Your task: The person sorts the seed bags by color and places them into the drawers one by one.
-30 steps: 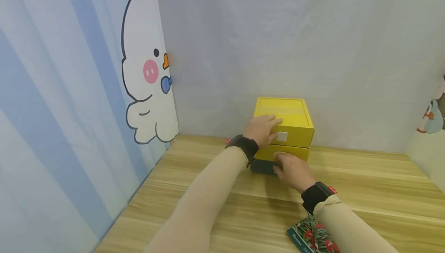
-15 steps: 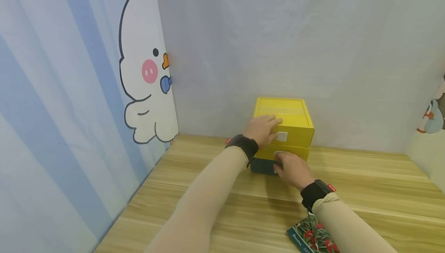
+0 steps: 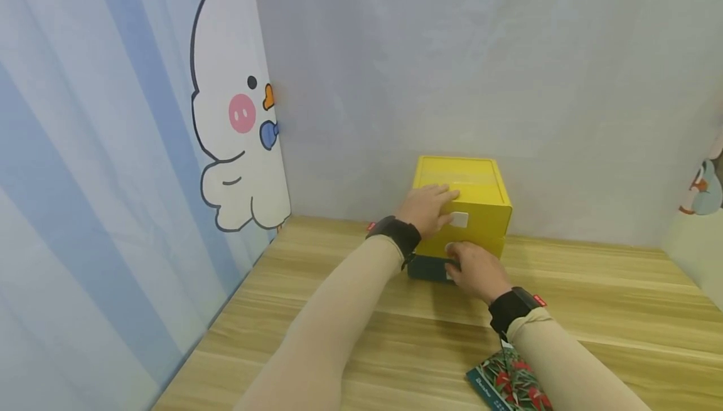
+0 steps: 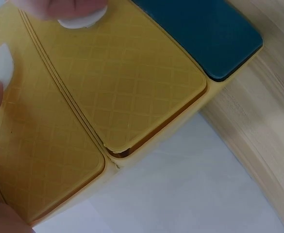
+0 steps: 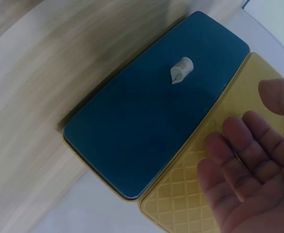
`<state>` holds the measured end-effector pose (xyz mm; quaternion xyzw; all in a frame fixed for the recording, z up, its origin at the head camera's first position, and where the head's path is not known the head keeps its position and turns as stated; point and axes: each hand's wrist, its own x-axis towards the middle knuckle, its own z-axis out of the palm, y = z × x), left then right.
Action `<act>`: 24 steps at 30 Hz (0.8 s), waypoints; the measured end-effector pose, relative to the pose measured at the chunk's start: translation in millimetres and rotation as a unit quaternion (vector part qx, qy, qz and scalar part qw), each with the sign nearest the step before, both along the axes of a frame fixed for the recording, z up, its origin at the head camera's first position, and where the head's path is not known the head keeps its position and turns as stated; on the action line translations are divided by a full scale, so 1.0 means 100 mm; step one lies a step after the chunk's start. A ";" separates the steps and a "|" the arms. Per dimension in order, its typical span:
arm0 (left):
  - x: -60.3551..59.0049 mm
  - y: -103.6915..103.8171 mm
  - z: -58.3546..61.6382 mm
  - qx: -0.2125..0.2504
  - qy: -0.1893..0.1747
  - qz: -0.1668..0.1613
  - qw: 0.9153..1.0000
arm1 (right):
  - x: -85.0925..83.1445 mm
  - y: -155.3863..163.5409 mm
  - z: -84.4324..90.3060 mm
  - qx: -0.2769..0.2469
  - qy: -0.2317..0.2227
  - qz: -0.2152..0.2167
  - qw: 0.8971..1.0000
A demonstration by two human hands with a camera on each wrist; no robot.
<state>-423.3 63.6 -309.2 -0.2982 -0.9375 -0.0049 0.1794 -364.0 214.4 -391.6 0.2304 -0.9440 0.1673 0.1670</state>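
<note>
A yellow cabinet (image 3: 460, 171) stands against the back wall, with two yellow drawers above a dark teal drawer (image 5: 132, 116). My left hand (image 3: 427, 209) rests over its upper left corner, the thumb beside the white knob (image 4: 0, 67) of the upper drawer. At the middle drawer (image 4: 132, 77) is my right hand (image 3: 479, 270); its fingertips meet the waffle-patterned front by the white knob (image 4: 83, 20). Slightly bent and palm showing, the right fingers (image 5: 239, 167) partly cover that front in the right wrist view. A narrow gap shows along one side of the middle drawer.
Under my right forearm a flower-printed card or booklet (image 3: 503, 378) lies on the wooden table (image 3: 407, 361). A blue-striped curtain (image 3: 113, 179) with a cartoon duck hangs at the left. Behind the cabinet is a pale cloth wall (image 3: 480, 66).
The dark line between the two yellow drawers has faded, the middle drawer now looking level with the upper one. My right hand has shifted slightly; the left stays on the cabinet.
</note>
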 end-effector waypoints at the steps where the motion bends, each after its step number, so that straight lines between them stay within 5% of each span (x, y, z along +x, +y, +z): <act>1: 0.00 0.00 0.00 0.002 0.001 -0.002 1.000 | 0.00 0.00 0.00 0.002 0.000 0.000 1.000; 8: 0.05 -0.02 0.04 0.004 0.006 -0.006 1.000 | 0.06 -0.03 -0.02 0.013 -0.009 -0.013 1.000; 15: 0.03 -0.03 0.02 0.003 0.002 -0.001 1.000 | 0.14 -0.08 -0.14 0.029 -0.083 -0.099 0.991; 24: 0.07 -0.07 0.04 0.006 0.005 -0.008 1.000 | 0.13 -0.10 -0.22 0.046 -0.121 -0.163 0.978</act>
